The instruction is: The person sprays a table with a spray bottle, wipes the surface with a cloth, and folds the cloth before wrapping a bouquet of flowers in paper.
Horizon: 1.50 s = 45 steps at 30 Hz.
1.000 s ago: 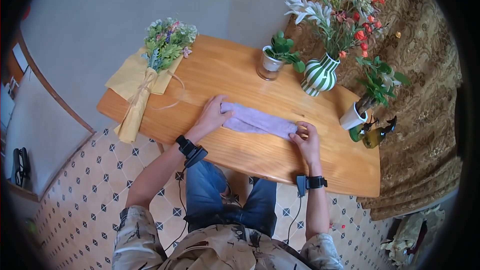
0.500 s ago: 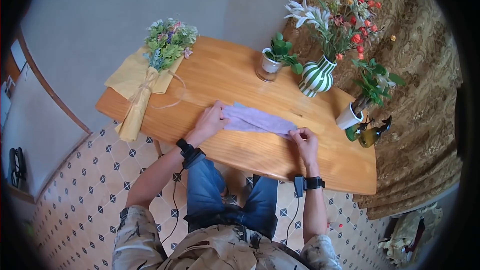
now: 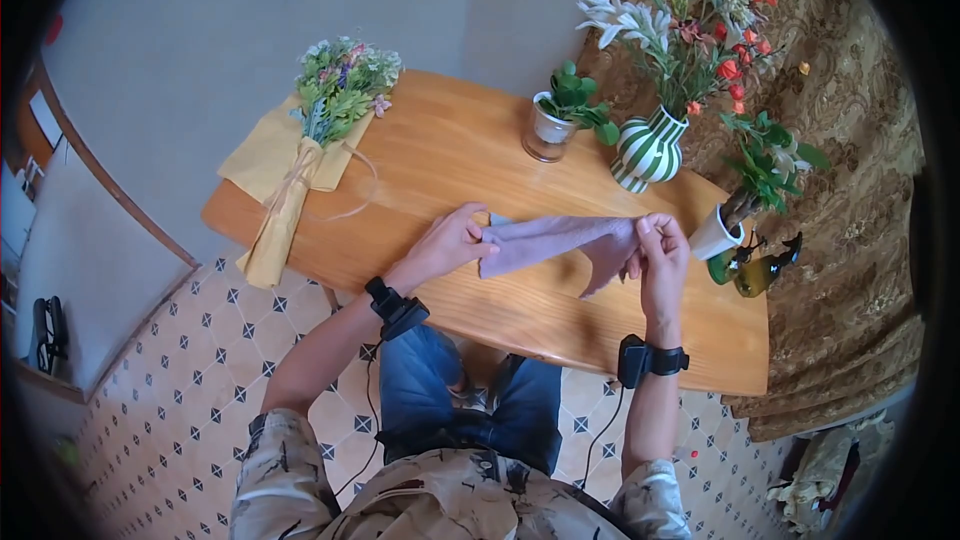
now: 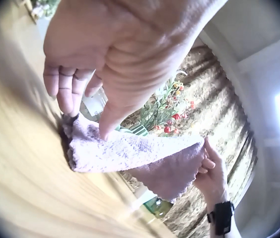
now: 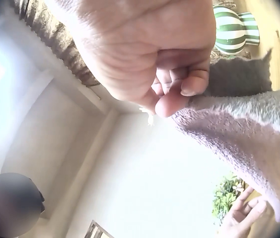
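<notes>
A lilac fuzzy cloth [image 3: 545,240], folded lengthwise, stretches between both hands above the front of the wooden table. At its left end my left hand [image 3: 447,243] holds it low, close to the tabletop; in the left wrist view the thumb lies across the folded cloth [image 4: 125,151]. My right hand [image 3: 662,255] pinches the other end between thumb and fingers and has it raised, with a loose flap hanging below. From the right wrist view, the pinched corner of the cloth [image 5: 229,131] shows at the fingertips.
Left on the table [image 3: 440,130] lies a paper-wrapped bouquet [image 3: 340,90] with twine. At the back stand a potted plant [image 3: 550,130] and a striped vase [image 3: 650,150] of flowers. A white pot [image 3: 716,233] and green and amber bottles [image 3: 752,275] are on the right.
The right hand has lifted its end of the cloth off the table and moved it right and up, so a flap now hangs down. The left hand stays at the left end.
</notes>
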Motion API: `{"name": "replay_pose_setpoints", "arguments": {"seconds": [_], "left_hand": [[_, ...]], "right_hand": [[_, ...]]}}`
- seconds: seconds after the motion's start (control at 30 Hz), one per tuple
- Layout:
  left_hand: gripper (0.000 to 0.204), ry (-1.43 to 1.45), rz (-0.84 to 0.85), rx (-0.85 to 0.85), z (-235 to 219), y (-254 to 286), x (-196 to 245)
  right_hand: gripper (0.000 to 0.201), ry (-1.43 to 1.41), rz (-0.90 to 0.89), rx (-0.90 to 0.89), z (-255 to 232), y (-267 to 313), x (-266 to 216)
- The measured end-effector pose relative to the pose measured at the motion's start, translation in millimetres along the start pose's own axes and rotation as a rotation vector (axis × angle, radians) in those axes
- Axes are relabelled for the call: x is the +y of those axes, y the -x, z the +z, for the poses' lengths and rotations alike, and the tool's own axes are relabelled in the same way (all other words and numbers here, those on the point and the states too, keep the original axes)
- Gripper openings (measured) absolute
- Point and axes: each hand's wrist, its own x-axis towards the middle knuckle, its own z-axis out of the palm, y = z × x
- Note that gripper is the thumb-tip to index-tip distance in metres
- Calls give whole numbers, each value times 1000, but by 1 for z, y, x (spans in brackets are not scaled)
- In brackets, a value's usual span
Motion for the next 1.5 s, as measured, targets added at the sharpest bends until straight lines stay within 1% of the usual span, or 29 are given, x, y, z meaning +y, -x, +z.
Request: {"name": "replay_pose_setpoints", "arguments": {"seconds": [0.13,0.17,0.2,0.3,0.43,0.5,0.53,0.6,0.63,0.7,0.73,0.8,0.83,0.9,0.93,1.0,1.03,1.07,1.13,1.17,1.23,1.27,1.33,1.37,1.4,1.43,1.47,1.5], "left_hand": [[77,47,34,-29,12,-10,-12],[79,152,37,-57,19,-11,-14],[82,257,39,-86,23,-10,-9],[81,235,3,-159,37,-5,8],[79,229,39,-231,58,-2,24],[73,163,35,-172,69,-2,28],[73,158,37,-180,75,-2,28],[59,146,77,-213,86,-2,28],[59,141,82,-227,91,-2,30],[45,99,117,-206,99,-3,35],[45,93,121,-214,103,-4,38],[38,164,120,-208,111,-7,43],[38,159,122,-212,115,-10,43],[32,304,77,-225,120,-18,47],[32,299,80,-231,120,-20,50],[26,510,39,-164,120,-23,56],[20,590,-20,-152,117,-24,57],[20,584,-17,-158,115,-28,54],[17,850,8,-90,106,-38,45],[17,844,9,-99,98,-42,43],[15,865,-27,-21,73,-51,55],[15,859,-22,-26,60,-56,61],[15,880,-97,-30,36,-65,70],[15,875,-95,-32,26,-70,73],[16,788,-98,-72,17,-76,75],[17,702,-99,-112,10,-82,80],[17,698,-97,-116,4,-89,86],[19,594,-67,-55,-2,-93,97]], "right_hand": [[16,-52,-2,29,-1,-3,-14],[16,-90,-11,47,0,-4,-17],[17,-128,-20,65,1,-5,-21],[17,-161,-44,103,0,-8,-28],[17,-166,-47,166,-1,-9,-38],[17,-166,-74,189,-2,-8,-42],[17,-169,-77,199,-2,-9,-44],[16,-190,-125,213,-4,-10,-47],[16,-191,-130,227,-5,-11,-49],[17,-228,-146,238,-6,-12,-52],[17,-231,-150,247,-6,-11,-55],[17,-232,-165,278,-4,-10,-60],[17,-235,-167,283,-3,-11,-61],[18,-258,-212,286,-3,-11,-62],[18,-261,-216,293,-3,-12,-63],[18,-272,-234,287,-4,-12,-62],[18,-275,-238,294,-6,-13,-62],[19,-263,-247,302,-9,-14,-61],[19,-254,-261,318,-19,-20,-54],[18,-195,-257,331,-31,-24,-49],[17,-84,-234,389,-54,-34,-37],[17,-87,-239,395,-65,-38,-32],[18,43,-136,395,-82,-44,-23],[19,78,-122,381,-89,-47,-18],[19,74,-124,384,-93,-50,-16],[19,136,-84,374,-95,-54,-15],[20,197,-43,364,-98,-57,-15],[20,194,-45,368,-99,-61,-18]]}}
